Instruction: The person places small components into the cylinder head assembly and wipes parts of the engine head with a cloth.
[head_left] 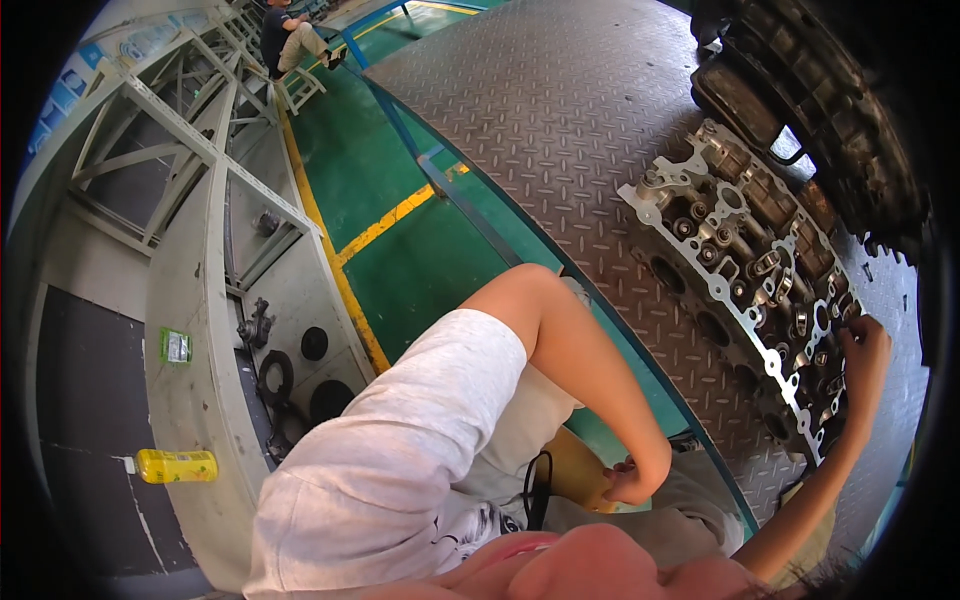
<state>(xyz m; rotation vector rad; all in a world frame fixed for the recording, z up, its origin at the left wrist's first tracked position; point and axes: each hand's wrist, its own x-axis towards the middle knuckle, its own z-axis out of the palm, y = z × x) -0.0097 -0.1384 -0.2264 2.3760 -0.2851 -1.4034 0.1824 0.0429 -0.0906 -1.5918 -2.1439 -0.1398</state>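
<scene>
A cylinder head (735,275) with exposed valve gear and a bright machined edge lies on the diamond-plate metal tabletop (540,110). At its right, near end, my right hand (866,348) has its fingers bent and drawn together against the inner parts. What sits between those fingertips is too small to make out. My left hand (632,482) rests low by my lap, off the table's edge, with its fingers curled in. Whether it holds anything is hidden. A pale sleeve covers my left upper arm.
A large dark ribbed engine part (830,110) stands behind the cylinder head. To the left, a grey metal frame (215,190) has black round parts (275,378) on its shelf, with a yellow bottle (177,466) nearby. Someone sits (290,40) far off beside the green floor (385,250).
</scene>
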